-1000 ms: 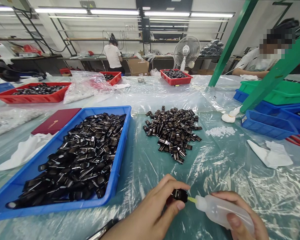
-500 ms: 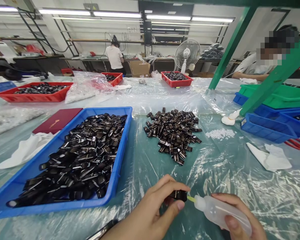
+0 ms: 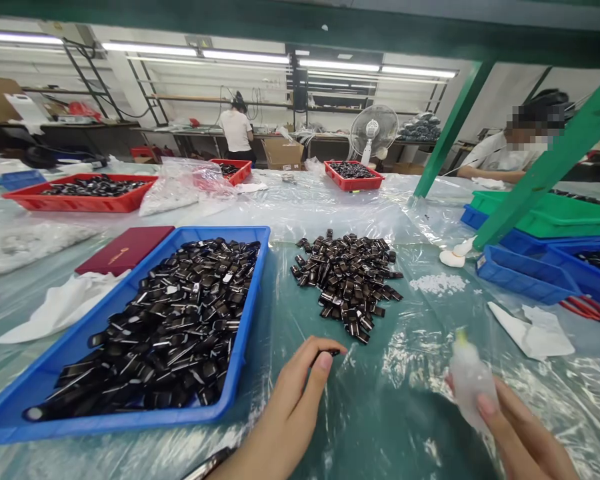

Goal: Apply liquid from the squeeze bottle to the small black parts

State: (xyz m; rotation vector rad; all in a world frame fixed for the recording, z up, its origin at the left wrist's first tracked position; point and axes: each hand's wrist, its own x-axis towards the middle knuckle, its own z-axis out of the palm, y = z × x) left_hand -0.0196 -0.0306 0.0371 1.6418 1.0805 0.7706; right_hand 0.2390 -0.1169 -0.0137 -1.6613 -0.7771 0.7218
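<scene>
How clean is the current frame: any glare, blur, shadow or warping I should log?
Head view: glare streaks on the clear plastic sheet; squeeze bottle and right hand look motion-blurred; a soft dark patch, probably shadow, between the hands; fluorescent tubes blown out white; wide-angle stretching towards the edges, as at the blue tray's near-left corner.

Black piece (image 3: 335, 353) mostly hidden by left hand (image 3: 291, 387), bottle (image 3: 473, 385) blurred in right hand (image 3: 519, 417), blue tray (image 3: 130, 425) cut off at left, white bits (image 3: 439, 284) too small to identify
</scene>
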